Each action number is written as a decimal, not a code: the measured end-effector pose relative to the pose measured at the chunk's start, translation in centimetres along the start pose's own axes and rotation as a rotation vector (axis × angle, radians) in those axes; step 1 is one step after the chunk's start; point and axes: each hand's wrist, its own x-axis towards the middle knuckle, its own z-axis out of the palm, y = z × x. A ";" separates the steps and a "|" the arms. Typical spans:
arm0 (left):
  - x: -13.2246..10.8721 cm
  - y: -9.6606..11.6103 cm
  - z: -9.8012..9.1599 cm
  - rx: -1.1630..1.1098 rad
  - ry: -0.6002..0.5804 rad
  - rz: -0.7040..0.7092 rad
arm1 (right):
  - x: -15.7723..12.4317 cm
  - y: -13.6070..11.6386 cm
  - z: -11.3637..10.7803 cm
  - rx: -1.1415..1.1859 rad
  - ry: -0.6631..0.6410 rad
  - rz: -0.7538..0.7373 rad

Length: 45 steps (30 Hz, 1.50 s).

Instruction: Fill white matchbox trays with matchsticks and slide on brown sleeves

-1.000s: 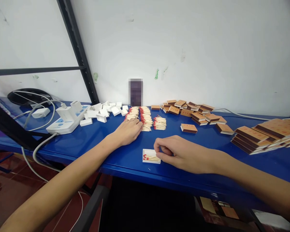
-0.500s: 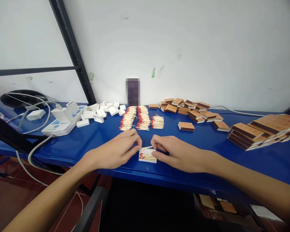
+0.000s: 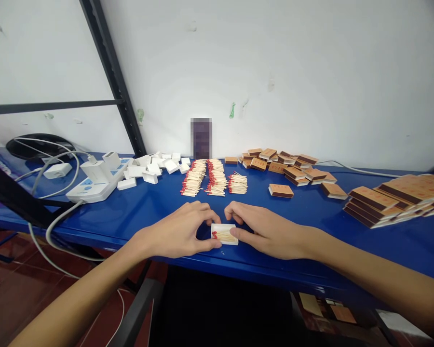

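Note:
A small white matchbox tray (image 3: pixel 228 227) with several red-headed matches (image 3: pixel 224 236) in it lies near the table's front edge. My left hand (image 3: pixel 183 231) grips the tray's left end, thumb at the near side and fingertips at the far side. On the right, the thumb of my right hand (image 3: pixel 267 231) rests on the matches at the tray's right end. Its index finger is curled beyond the far side, apart from the thumb, and I see nothing between them. Behind the hands lie matches in two long rows (image 3: pixel 216 178) and a smaller pile (image 3: pixel 237 183).
White trays (image 3: pixel 150 168) are heaped at the back left, beside a power strip (image 3: pixel 97 188) with cables. Brown matchbox sleeves (image 3: pixel 292 171) lie scattered at the back right. More are stacked (image 3: pixel 374 202) at the far right of the blue table (image 3: pixel 159 197). A black shelf post (image 3: pixel 110 67) rises on the left.
My left hand has opened from a pinch and closed around the tray's left end. The light match stick between the hands above the tray no longer shows there. The view has shifted slightly.

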 end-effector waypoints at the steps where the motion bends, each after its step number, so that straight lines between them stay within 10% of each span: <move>1: 0.0 0.0 0.1 -0.004 0.002 -0.001 | 0.1 -0.1 0.0 0.000 -0.007 0.000; 12: 0.6 -3.9 -2.2 0.231 0.229 -0.072 | 3.7 2.8 -0.9 -0.274 0.156 0.122; 20: 0.8 -8.0 -2.1 0.511 0.161 -0.202 | 6.4 4.4 0.1 -0.363 0.141 0.200; 33: 0.7 -8.3 -1.9 0.314 0.097 -0.146 | 2.4 0.4 -2.1 -0.120 0.020 0.038; 45: 0.4 1.4 -0.5 0.124 0.113 0.022 | 3.5 2.2 -2.9 -0.278 0.144 0.126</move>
